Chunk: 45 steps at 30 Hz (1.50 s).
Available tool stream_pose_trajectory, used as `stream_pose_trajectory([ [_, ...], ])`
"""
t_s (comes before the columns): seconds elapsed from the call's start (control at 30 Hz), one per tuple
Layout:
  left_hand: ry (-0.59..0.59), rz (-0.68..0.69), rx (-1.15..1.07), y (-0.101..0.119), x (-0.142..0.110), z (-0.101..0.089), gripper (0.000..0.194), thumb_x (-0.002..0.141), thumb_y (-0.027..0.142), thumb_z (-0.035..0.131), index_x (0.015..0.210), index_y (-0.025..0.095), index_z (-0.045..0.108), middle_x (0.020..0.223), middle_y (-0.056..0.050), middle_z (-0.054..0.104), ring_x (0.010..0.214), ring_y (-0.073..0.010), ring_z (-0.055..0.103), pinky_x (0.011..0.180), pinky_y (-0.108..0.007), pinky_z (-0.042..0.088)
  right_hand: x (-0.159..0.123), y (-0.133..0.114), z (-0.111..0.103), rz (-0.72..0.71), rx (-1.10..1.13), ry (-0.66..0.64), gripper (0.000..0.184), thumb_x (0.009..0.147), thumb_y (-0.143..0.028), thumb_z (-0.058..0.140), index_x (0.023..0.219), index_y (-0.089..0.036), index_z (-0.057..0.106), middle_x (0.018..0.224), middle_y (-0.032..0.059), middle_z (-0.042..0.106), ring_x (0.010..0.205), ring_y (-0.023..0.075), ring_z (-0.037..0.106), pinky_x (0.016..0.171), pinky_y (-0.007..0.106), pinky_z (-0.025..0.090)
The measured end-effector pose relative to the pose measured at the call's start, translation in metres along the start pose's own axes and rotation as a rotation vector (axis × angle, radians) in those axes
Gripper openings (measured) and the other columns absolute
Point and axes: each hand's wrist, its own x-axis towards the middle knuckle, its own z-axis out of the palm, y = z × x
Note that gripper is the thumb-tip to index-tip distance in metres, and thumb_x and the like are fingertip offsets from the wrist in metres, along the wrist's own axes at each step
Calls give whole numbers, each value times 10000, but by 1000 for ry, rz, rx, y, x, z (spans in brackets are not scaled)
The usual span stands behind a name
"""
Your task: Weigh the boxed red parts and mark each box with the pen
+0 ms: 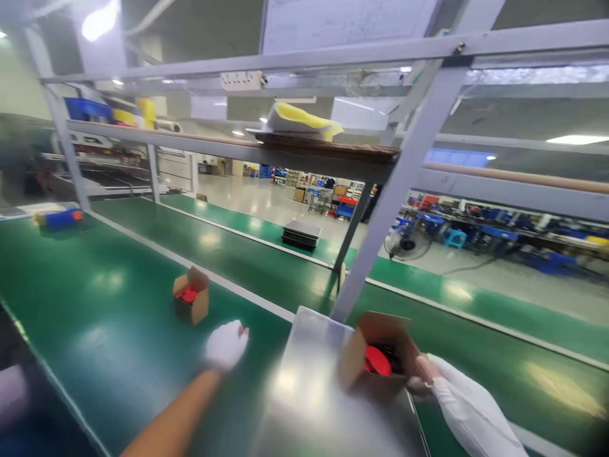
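My right hand, in a white glove with bare fingertips, grips the right side of an open cardboard box. Inside that box lie a red round piece and something black, partly hidden by the flaps. The box is held over a shiny metal plate. My left hand, also white-gloved, is closed above the green belt, with nothing visible in it. Just beyond it, apart from the fingers, a second open cardboard box stands on the belt with a red piece inside.
A slanted grey post rises behind the metal plate. Dark flat panels are stacked on the far belt. A blue roll-like object lies at the far left. Overhead, a shelf bears brown sheets. A blurred pale shape shows at the left edge.
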Motion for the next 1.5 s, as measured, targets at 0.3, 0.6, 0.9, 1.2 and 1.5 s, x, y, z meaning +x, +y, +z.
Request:
stream_pose_trajectory([
  [0.3,-112,21,70,-12,-22,0,401,862,542,331,803,223,567,841,-59,654,765,-221,590,602,-278,352,-62,103,41,437,316,241,529,677,-508,644,1025,-113,596,864,112,663,643,197,628,588,307,539],
  [0.6,-86,-104,-216,6,-61,3,394,830,561,402,768,208,567,827,-47,656,752,-203,587,619,-257,373,-85,114,51,445,107,283,590,770,-667,434,821,-123,658,618,67,605,538,177,528,545,291,428],
  [0.9,-146,-74,-748,12,-101,3,468,776,615,465,736,160,568,685,-17,606,638,-149,528,622,-243,411,-76,99,33,420,137,348,559,791,-695,417,653,-166,535,510,21,496,456,140,439,459,271,357],
  [1.2,-107,251,-795,101,-96,-81,404,811,562,481,736,169,535,679,5,563,648,-130,511,626,-231,384,-71,-57,19,-205,223,83,244,841,-424,576,892,-190,620,775,42,630,656,165,591,588,262,480],
  [1.5,-261,370,-882,155,-97,-86,418,902,482,290,707,189,515,623,-39,580,541,-143,518,524,-250,371,-57,-112,59,-436,36,-184,226,903,-364,488,872,-209,649,814,24,655,743,163,601,671,252,474],
])
